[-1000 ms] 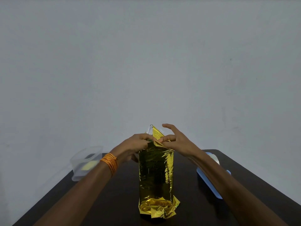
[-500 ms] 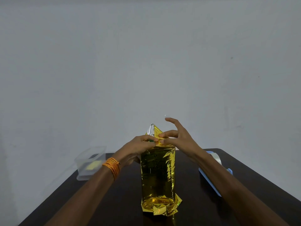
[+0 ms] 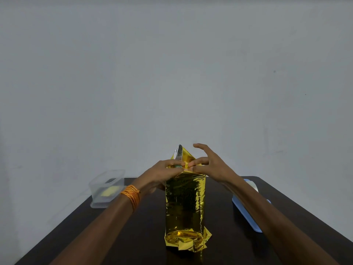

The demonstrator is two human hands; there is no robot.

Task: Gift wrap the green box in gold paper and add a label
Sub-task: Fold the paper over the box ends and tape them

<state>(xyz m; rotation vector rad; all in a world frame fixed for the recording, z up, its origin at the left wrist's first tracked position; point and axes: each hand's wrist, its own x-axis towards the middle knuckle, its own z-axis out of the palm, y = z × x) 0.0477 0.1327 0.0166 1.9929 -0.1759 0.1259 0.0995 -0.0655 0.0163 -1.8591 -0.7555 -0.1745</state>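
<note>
place: plain indoor room, kind unclear | evidence: dark table (image 3: 147, 236) against bare pale wall (image 3: 172, 73); clear tub (image 3: 107, 186)

Lower left of centre, we've got a clear plastic container (image 3: 107, 185) sitting on the dark table (image 3: 145, 236). Over at the right edge lies a flat blue tray (image 3: 241, 208) (only partly showing), and behind it all we see plain grey wall (image 3: 172, 73).

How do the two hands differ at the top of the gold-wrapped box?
The left hand has its fingers curled together round the top edge of the gold paper. The right hand pinches the fold with its thumb and one finger, the other fingers lifted and spread. The left wrist wears an orange thread band; the right wrist is bare. Both hold the same top fold.
</note>
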